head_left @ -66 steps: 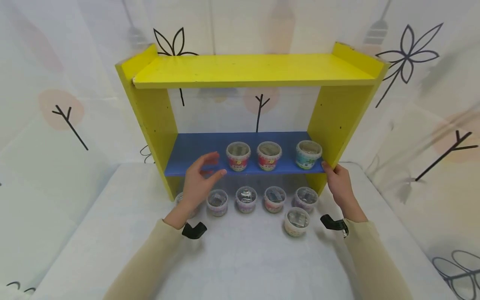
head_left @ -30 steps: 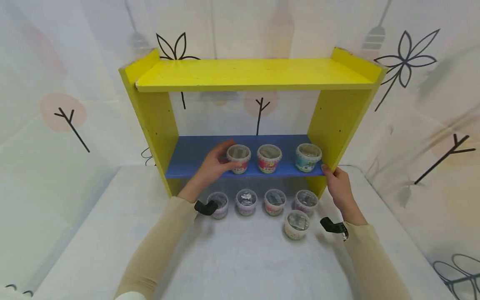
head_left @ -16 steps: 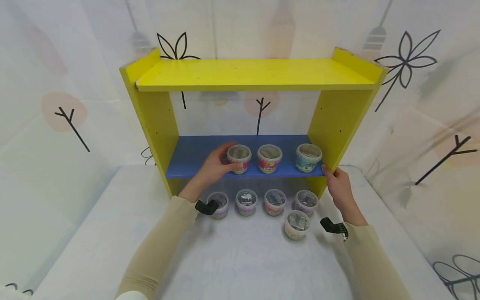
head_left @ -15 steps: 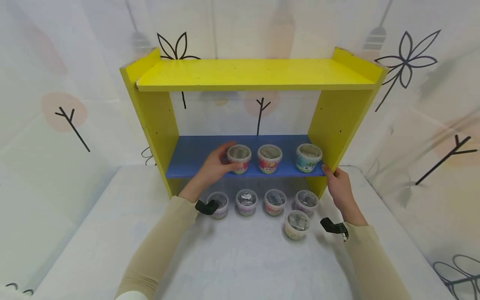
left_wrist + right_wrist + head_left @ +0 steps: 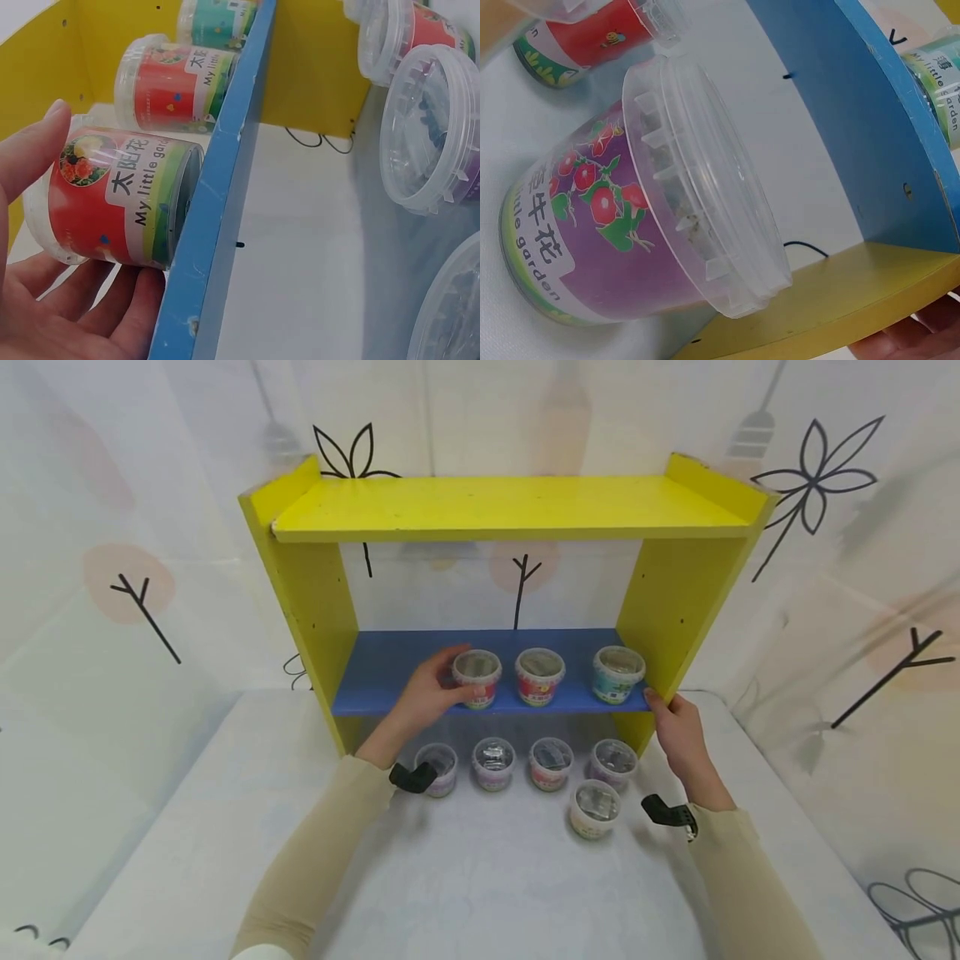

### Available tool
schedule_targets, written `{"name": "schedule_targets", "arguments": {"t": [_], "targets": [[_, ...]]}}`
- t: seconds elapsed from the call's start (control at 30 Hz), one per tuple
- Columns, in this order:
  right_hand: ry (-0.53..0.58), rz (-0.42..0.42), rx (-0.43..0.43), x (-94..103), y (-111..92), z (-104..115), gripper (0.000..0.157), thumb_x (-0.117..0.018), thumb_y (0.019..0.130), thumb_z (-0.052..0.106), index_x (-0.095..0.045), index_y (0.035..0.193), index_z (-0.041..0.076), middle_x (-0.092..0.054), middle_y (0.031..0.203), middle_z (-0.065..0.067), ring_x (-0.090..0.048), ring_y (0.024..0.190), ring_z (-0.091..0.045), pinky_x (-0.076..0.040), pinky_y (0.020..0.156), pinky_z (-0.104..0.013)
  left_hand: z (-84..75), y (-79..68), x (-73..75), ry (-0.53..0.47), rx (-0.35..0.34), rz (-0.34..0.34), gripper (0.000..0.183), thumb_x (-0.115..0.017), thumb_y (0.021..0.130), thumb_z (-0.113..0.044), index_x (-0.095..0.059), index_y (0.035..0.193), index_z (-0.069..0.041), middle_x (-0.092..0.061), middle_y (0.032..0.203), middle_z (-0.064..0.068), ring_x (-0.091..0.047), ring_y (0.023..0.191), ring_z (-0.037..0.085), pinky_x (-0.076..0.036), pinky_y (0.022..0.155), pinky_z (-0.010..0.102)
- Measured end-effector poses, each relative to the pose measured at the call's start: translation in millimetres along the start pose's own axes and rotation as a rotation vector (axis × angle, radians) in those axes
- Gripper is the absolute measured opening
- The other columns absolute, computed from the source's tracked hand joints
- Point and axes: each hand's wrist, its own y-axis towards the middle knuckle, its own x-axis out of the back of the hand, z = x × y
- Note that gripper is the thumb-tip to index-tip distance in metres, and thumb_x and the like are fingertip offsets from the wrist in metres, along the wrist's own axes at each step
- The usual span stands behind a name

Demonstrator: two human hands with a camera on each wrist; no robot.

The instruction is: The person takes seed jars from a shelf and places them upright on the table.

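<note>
On the blue shelf board [image 5: 390, 672] of a yellow shelf unit [image 5: 510, 510], my left hand [image 5: 427, 693] holds a red-labelled plastic tub [image 5: 478, 668] with a clear lid. In the left wrist view, its thumb lies along the label side and its fingers [image 5: 127, 307] curl round the far side; the tub's base is at the blue board's edge. A second red-labelled tub [image 5: 540, 677] and a teal-labelled tub [image 5: 618, 675] stand to its right. My right hand [image 5: 681, 735] grips the unit's right side panel [image 5: 663, 602] by its front edge, beside the blue board's corner.
Below the shelf, several lidded tubs stand in a row on the white table [image 5: 480, 893], among them a purple-labelled tub [image 5: 622, 217] and a red-labelled one [image 5: 551, 766]. One cream-labelled tub [image 5: 594, 810] sits in front of the row. Patterned cloth [image 5: 150, 460] hangs behind.
My left hand has moved right from beside the left red-labelled tub and taken hold of it. For the last second it has stayed there. My right hand has kept its place on the side panel.
</note>
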Motion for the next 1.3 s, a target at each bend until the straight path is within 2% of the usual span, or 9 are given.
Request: {"name": "schedule_targets", "arguments": {"t": [0.3, 0.63, 0.9, 1.1, 1.3], "targets": [[-0.001, -0.006, 0.001, 0.2, 0, -1, 0.067, -0.039, 0.105, 0.047, -0.043, 0.145, -0.008, -0.052, 0.137, -0.03, -0.043, 0.13, -0.042, -0.03, 0.112, -0.061, -5.2, -7.7, 1.7, -0.028, -0.012, 0.008, 0.071, -0.079, 0.086, -0.013, -0.045, 0.148, -0.01, -0.054, 0.138, 0.01, -0.055, 0.122, 0.028, -0.05, 0.1, 0.042], [0.013, -0.002, 0.001, -0.5, -1, 1, 0.067, -0.039, 0.105, 0.047, -0.041, 0.146, -0.007, -0.051, 0.138, -0.03, -0.042, 0.132, -0.042, -0.03, 0.112, -0.062, -11.5, -18.5, 1.6, -0.079, -0.015, 0.022, 0.069, -0.077, 0.087, -0.009, -0.045, 0.148, -0.008, -0.055, 0.135, 0.014, -0.057, 0.119, 0.031, -0.052, 0.096, 0.042], [0.011, -0.001, -0.002, -0.4, -1, 1, 0.068, -0.038, 0.105, 0.047, -0.041, 0.146, -0.007, -0.051, 0.139, -0.03, -0.042, 0.132, -0.043, -0.03, 0.112, -0.061, -10.4, -30.0, -2.5, -0.085, -0.029, 0.033, 0.067, -0.077, 0.087, -0.007, -0.046, 0.147, -0.008, -0.056, 0.135, 0.013, -0.06, 0.116, 0.03, -0.053, 0.096, 0.039], [0.013, -0.004, -0.001, -0.8, -1, 1, 0.067, -0.039, 0.105, 0.047, -0.041, 0.146, -0.007, -0.051, 0.138, -0.03, -0.043, 0.132, -0.042, -0.03, 0.112, -0.061, -11.0, -38.1, -5.8, -0.078, -0.012, 0.05, 0.068, -0.078, 0.087, -0.01, -0.047, 0.147, -0.013, -0.054, 0.137, 0.009, -0.059, 0.118, 0.028, -0.052, 0.098, 0.039], [0.012, -0.005, -0.004, -0.7, -1, 1, 0.067, -0.039, 0.105, 0.047, -0.041, 0.147, -0.006, -0.05, 0.139, -0.029, -0.042, 0.132, -0.043, -0.029, 0.112, -0.062, -11.8, -45.2, -11.3, -0.054, -0.025, 0.077, 0.069, -0.08, 0.086, -0.014, -0.047, 0.147, -0.014, -0.055, 0.137, 0.007, -0.059, 0.117, 0.025, -0.051, 0.099, 0.037]]}}
